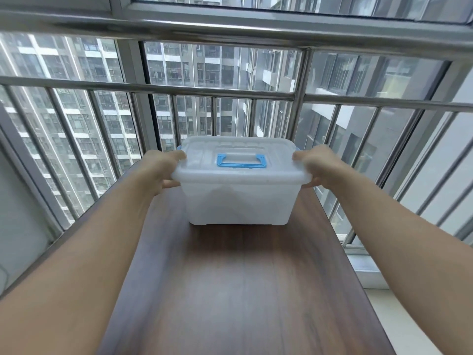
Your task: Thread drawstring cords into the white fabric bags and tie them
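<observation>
Two hands, left (163, 172) and right (316, 167), arms outstretched, grip opposite ends of the seemingly lidded box (239, 198), fingers curled under its rim.

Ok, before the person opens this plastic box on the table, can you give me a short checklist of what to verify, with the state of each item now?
1. Box stands flat on the table: ok, its base rests on the wood.
2. Left hand grips the box's left end at the lid rim: ok.
3. Right hand grips the right end at the lid rim: ok.
4. Lid seated, blue handle folded flat: ok.
5. Side latches released: cannot tell, the hands cover them.
6. Bags and cords are inside: cannot tell, the walls are cloudy and show nothing clear.
</observation>
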Demonstrator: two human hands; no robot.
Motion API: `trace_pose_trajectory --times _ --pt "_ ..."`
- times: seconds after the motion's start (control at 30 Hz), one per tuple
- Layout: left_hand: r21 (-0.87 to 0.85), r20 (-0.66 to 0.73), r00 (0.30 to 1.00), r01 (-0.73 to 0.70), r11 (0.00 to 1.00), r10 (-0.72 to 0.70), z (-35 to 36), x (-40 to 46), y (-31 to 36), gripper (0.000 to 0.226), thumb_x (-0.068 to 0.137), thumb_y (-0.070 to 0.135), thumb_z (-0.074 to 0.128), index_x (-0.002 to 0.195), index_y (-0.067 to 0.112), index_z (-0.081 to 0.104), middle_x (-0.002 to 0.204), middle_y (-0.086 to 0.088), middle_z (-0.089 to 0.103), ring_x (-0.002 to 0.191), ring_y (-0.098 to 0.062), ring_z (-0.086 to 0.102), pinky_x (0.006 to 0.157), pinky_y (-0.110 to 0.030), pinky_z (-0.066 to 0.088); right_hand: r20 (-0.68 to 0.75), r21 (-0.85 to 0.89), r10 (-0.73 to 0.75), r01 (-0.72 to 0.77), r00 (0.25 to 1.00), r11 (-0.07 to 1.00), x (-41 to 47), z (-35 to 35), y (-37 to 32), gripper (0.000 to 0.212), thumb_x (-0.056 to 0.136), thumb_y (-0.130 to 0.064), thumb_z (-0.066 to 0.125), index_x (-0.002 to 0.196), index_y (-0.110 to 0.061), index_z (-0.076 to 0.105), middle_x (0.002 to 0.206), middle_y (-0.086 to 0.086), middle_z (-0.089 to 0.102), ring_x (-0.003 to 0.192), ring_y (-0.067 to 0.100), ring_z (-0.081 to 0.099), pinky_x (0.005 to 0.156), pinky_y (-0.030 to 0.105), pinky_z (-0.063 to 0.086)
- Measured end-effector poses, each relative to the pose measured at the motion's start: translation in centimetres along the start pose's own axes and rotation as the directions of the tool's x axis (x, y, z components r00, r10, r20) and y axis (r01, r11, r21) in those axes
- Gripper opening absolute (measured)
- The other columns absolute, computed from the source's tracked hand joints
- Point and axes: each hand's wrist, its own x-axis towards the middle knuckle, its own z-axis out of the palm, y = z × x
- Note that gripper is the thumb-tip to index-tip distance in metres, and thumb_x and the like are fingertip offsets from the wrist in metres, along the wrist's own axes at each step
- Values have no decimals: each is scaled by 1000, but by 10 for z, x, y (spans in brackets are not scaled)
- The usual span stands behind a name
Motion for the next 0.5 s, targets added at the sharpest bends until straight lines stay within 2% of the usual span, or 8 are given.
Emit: trace_pose_trajectory --times 0.07,0.13,0.2,0.27,0.37,0.43,0.5 --pt "277 -103 988 -87 957 119 5 2 7 18 91 18 62 95 1 63 94 -13 64 73 -26 63 48 -29 50 -135 -267 -123 83 983 960 5 7 -6 23 91 -16 58 70 -7 54 73 10 56 68 29 58 46 29 39" --pt "563 -129 960 -135 815 248 9 2 13 22 91 21 61 81 2 58 84 -14 57 75 -33 61 56 -34 46 -155 -431 -221 135 963 892 11 11 -8 30 93 -19 58 66 -9 49 75 9 55 69 27 52 46 30 29" --pt "716 -106 943 -148 682 315 9 4 16 29 93 28 61 81 2 58 83 -15 58 86 -37 63 63 -36 43 -152 -527 -271 154 950 836 16 12 -6 32 94 -21 57 66 -11 46 75 8 53 73 28 51 47 31 26" --pt "749 -86 938 -162 643 336 8 11 16 32 94 29 60 78 1 59 80 -15 59 76 -34 58 57 -33 37 -160 -565 -302 163 940 809 21 11 -4 32 94 -21 57 66 -11 46 71 6 50 77 30 53 47 30 26" --pt "732 -71 946 -166 660 316 11 17 19 34 94 24 56 67 4 50 72 -11 52 62 -26 46 50 -31 31 -162 -545 -294 163 942 822 26 13 -6 30 94 -18 55 66 -10 47 76 9 54 76 31 54 48 30 27" --pt "642 -69 958 -170 748 277 14 26 18 29 94 22 52 72 3 52 79 -13 53 60 -23 45 50 -30 31 -142 -497 -245 145 959 855 28 14 -9 27 95 -13 52 68 -8 48 86 12 56 72 29 52 47 30 27" --pt "488 -28 978 -167 857 206 17 33 12 32 96 30 51 94 -1 59 92 -15 58 70 -25 53 56 -29 38 -96 -399 -197 144 976 906 29 15 -11 23 99 -14 49 78 -4 53 93 13 54 72 26 51 48 29 31"
